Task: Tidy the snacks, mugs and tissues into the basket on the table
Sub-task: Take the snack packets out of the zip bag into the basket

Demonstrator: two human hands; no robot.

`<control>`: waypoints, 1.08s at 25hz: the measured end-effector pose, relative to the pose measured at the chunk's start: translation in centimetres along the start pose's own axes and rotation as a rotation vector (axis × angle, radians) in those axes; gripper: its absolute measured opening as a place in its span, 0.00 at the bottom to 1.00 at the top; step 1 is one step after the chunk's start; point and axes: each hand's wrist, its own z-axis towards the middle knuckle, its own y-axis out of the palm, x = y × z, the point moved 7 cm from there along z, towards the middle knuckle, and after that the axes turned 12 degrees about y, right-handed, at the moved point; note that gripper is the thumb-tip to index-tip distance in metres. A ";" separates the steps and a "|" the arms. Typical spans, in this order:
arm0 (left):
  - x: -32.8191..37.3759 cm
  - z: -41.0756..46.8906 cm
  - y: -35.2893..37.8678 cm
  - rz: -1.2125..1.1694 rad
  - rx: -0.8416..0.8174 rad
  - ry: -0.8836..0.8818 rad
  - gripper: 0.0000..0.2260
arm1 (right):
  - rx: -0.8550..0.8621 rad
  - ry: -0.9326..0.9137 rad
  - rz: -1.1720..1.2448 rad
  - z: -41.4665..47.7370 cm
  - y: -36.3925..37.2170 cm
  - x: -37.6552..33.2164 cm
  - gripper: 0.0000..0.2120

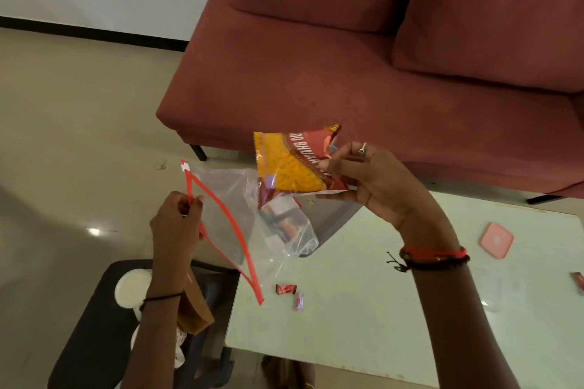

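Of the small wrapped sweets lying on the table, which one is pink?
The pink sweet, lying just right of and below the red sweet near the table's left edge. A third red one sits at the far right edge.

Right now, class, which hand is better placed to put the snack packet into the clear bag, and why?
The right hand: it already holds the snack packet above the clear bag. The left hand grips its red rim.

clear plastic bag (240,215), glossy snack packet (290,164), cloth sofa (316,73).
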 end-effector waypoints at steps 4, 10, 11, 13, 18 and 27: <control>-0.4 0.6 -0.3 -0.011 0.008 -0.012 0.12 | 0.138 0.147 0.065 5.2 -5.1 5.1 0.12; -1.7 1.9 -2.7 -0.005 0.093 -0.017 0.09 | 0.457 0.230 -0.304 13.6 -8.3 13.4 0.09; -1.8 2.1 -2.9 -0.008 0.096 -0.012 0.10 | 0.506 0.223 -0.472 14.8 -8.2 14.4 0.06; -2.0 2.7 -2.9 -0.013 0.094 -0.003 0.09 | 0.556 0.193 -0.757 17.1 -7.4 16.5 0.09; -3.0 3.7 -2.9 -0.001 0.116 -0.019 0.10 | 0.559 0.112 -1.033 20.3 -5.2 21.6 0.11; -4.4 3.7 -2.2 -0.014 0.115 -0.039 0.07 | 0.438 0.015 -1.529 21.7 -2.9 26.2 0.16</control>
